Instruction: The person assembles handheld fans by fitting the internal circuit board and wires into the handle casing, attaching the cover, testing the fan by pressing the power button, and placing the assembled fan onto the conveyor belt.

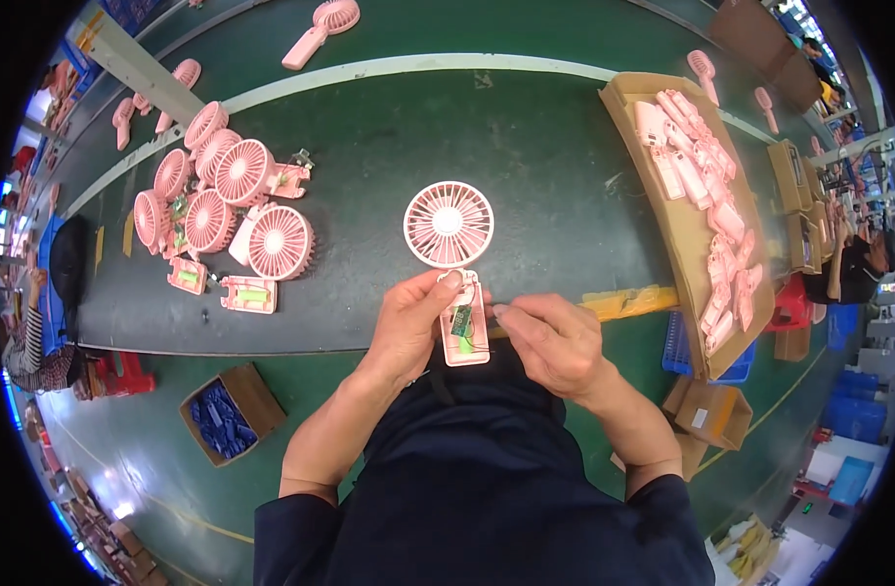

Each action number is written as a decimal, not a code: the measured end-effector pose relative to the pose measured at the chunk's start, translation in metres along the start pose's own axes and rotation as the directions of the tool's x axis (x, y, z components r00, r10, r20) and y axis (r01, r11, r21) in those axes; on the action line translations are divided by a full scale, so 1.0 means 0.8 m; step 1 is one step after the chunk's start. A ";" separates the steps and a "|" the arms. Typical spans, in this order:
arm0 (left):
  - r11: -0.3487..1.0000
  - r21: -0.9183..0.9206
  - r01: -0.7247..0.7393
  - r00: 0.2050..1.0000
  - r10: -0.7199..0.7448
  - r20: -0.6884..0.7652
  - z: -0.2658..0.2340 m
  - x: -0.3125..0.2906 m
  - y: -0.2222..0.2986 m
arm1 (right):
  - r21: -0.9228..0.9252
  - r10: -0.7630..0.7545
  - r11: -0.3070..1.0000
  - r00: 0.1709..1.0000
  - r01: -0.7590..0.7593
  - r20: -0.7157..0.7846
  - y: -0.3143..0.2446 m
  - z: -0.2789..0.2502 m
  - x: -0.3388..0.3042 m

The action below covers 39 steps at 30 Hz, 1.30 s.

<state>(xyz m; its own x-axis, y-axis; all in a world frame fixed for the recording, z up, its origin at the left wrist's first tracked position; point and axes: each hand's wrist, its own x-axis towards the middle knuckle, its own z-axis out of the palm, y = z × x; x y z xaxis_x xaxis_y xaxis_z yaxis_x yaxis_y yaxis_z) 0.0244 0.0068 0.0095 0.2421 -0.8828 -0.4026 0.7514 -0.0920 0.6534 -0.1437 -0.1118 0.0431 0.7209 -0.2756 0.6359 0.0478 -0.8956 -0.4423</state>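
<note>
A pink handheld fan (448, 224) lies at the table's near edge in front of me, its round grille away from me. Its handle (478, 355) is open and shows a small green circuit board (461, 320), thin wires and a light green battery cell. My left hand (405, 322) grips the handle from the left, thumb on its upper end by the grille. Just right of the handle is my right hand (553, 337), thumb and forefinger pinched together close to its edge. Whatever that pinch holds is too small to make out.
Several pink fans with open handles (244, 172) are piled on the table at the left. A cardboard tray (653, 210) of pink handle shells sits at the right. More fans (337, 16) lie beyond the pale strip. A carton of blue parts (223, 420) stands on the floor.
</note>
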 end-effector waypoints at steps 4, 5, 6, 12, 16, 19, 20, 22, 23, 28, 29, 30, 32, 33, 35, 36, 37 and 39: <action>0.999 0.037 -0.022 1.000 0.022 0.003 0.001 -0.001 -0.007 | 0.005 -0.041 0.999 0.995 0.041 0.095 0.000 -0.003 0.010; 0.996 0.074 -0.041 0.999 0.040 0.016 0.001 -0.001 -0.011 | 0.002 -0.063 0.998 0.984 0.063 0.166 0.002 -0.003 0.012; 0.992 0.110 -0.061 0.998 0.058 0.030 0.002 -0.001 -0.013 | 0.001 -0.084 0.996 0.968 0.086 0.236 0.003 -0.004 0.013; 0.964 0.251 -0.091 0.996 0.084 0.036 0.010 -0.008 -0.016 | -0.011 -0.236 0.968 0.916 0.253 0.324 0.010 -0.023 0.025; 0.968 0.143 -0.204 0.978 0.195 0.069 0.010 -0.014 -0.017 | 0.020 -0.260 0.965 0.952 0.261 0.163 0.027 -0.012 0.008; 0.972 0.125 -0.197 0.979 0.188 0.077 0.011 -0.013 -0.021 | 0.049 -0.248 0.968 0.968 0.247 0.021 0.023 0.003 -0.004; 0.979 0.113 -0.172 0.984 0.165 0.067 0.011 -0.013 -0.022 | 0.031 -0.213 0.977 0.976 0.212 0.052 0.020 0.004 -0.008; 0.982 0.103 -0.161 0.986 0.155 0.061 0.011 -0.014 -0.022 | 0.014 -0.174 0.985 0.981 0.173 0.083 0.017 0.008 -0.010; 0.984 0.094 -0.152 0.988 0.147 0.056 0.010 -0.014 -0.022 | 0.031 -0.139 0.990 0.988 0.138 0.073 0.016 0.010 -0.011; 0.991 0.127 0.036 0.999 -0.040 0.028 0.000 -0.010 -0.013 | 0.080 0.032 0.996 0.988 -0.045 0.152 0.008 0.010 -0.011; 0.993 0.086 0.086 0.995 -0.090 0.040 -0.002 -0.006 -0.012 | 0.098 0.091 0.989 0.982 -0.109 0.167 0.009 0.011 -0.012; 0.990 0.044 0.136 0.989 -0.139 0.054 -0.003 -0.003 -0.011 | 0.115 0.149 0.978 0.972 -0.172 0.183 0.011 0.011 -0.013; 0.988 0.016 0.156 0.985 -0.157 0.076 -0.002 -0.003 -0.006 | 0.134 0.185 0.967 0.959 -0.216 0.213 0.013 0.009 -0.010; 0.987 0.040 0.154 0.984 -0.157 0.089 0.000 -0.003 -0.005 | 0.143 0.191 0.963 0.954 -0.228 0.233 0.013 0.008 -0.008; 0.986 0.058 0.153 0.982 -0.159 0.098 -0.001 -0.002 -0.006 | 0.153 0.196 0.958 0.945 -0.241 0.260 0.012 0.008 -0.004; 0.986 0.058 0.155 0.983 -0.160 0.092 -0.001 -0.001 -0.007 | 0.125 0.188 0.966 0.948 -0.225 0.257 0.011 0.009 -0.002; 0.986 0.058 0.156 0.983 -0.161 0.087 -0.002 -0.001 -0.008 | 0.096 0.179 0.973 0.950 -0.209 0.254 0.010 0.009 0.001; 0.986 0.050 0.156 0.982 -0.161 0.095 -0.002 0.001 -0.008 | 0.052 0.178 0.979 0.951 -0.197 0.254 0.008 0.008 0.004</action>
<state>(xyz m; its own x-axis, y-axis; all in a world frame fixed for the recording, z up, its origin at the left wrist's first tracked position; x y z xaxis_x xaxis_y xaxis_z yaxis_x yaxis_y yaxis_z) 0.0205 0.0075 0.0037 0.0590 -0.8962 -0.4397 0.7486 -0.2517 0.6134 -0.1368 -0.1159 0.0381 0.8695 -0.3328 0.3650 -0.0596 -0.8043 -0.5912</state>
